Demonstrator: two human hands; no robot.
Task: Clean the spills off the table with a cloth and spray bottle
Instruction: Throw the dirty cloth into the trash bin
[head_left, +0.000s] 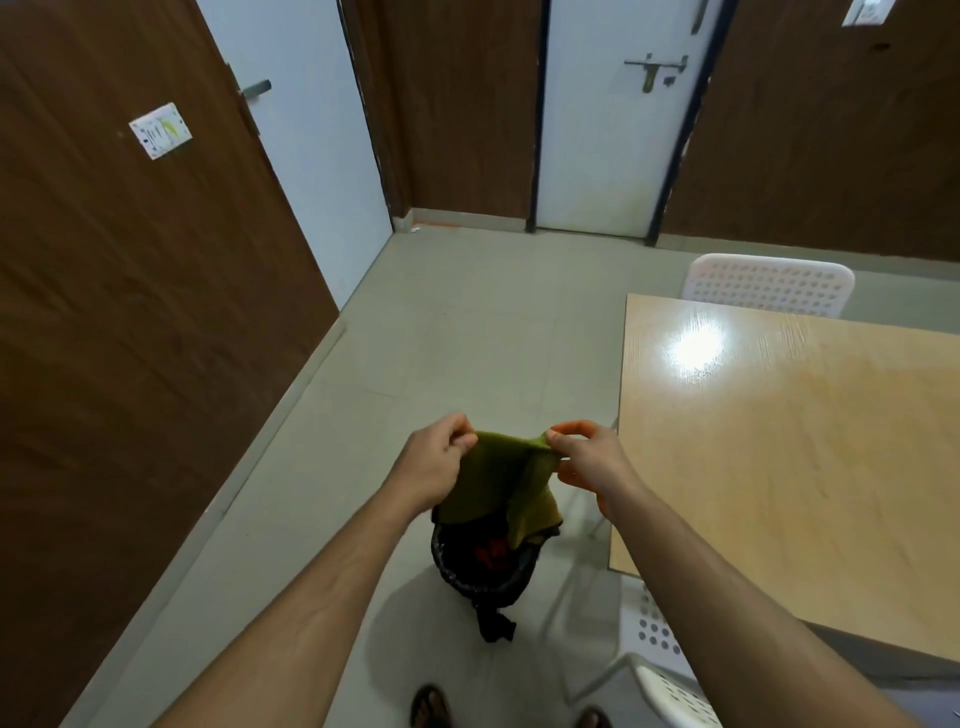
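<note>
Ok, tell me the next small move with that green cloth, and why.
Probably give the green cloth a short shake. Both the left hand and the right hand pinch its top corners, spreading it directly above the black-lined bin on the floor beside the table, so any loose bits should fall in.

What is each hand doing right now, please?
Left hand: pinching the top left edge of the green cloth.
Right hand: pinching the cloth's top right edge.
</note>
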